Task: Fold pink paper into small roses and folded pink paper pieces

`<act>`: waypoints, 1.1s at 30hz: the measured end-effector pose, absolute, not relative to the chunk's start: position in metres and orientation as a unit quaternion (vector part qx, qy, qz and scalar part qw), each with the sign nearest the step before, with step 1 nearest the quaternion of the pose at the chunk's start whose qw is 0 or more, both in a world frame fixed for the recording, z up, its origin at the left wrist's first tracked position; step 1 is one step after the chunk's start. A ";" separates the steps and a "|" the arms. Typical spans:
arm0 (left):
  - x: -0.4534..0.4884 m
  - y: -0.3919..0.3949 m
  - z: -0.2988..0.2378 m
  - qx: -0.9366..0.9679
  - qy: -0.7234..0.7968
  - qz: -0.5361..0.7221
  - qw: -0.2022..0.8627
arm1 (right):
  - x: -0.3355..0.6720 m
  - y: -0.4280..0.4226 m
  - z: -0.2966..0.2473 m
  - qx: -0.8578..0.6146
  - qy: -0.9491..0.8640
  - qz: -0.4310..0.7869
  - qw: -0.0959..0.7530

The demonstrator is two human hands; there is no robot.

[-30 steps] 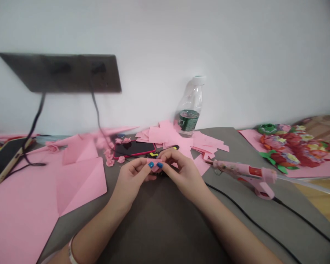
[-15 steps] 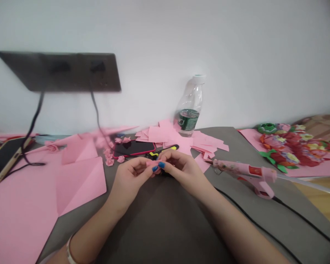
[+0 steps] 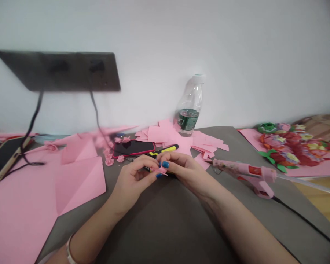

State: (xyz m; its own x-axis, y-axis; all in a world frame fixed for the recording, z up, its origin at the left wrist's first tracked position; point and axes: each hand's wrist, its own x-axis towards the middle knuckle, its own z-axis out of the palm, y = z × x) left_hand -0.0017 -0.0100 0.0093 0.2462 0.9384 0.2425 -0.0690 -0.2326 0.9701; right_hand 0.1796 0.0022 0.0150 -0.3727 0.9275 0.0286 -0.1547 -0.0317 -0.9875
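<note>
- head view: left hand and right hand both closed, fingertips pinching a small pink paper piece between them, above a grey mat
- step looks like hand folding; next crease calls for steady fingertip pressure
- nearby: phone, loose pink paper squares, glue gun at right

A single head-worn camera views from the person's own position, facing forward and angled down over the bench. The left hand and right hand lie near the lens at lower centre. The white wall closes the far side and fills the upper half. The dark wall panel, upper left, is blurred; its detail is doubtful.
</note>
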 end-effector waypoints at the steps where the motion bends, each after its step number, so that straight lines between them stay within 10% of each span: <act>1: -0.002 -0.010 0.010 0.613 0.352 0.504 0.497 | 0.180 0.002 0.015 -0.356 -0.542 0.629 0.429; 19: -0.007 -0.010 0.006 0.609 0.302 0.512 0.525 | 0.179 -0.008 0.021 -0.265 -0.359 0.840 0.307; 33: -0.005 -0.006 0.000 0.566 0.388 0.502 0.526 | 0.170 -0.003 0.015 -0.344 -0.350 0.751 0.443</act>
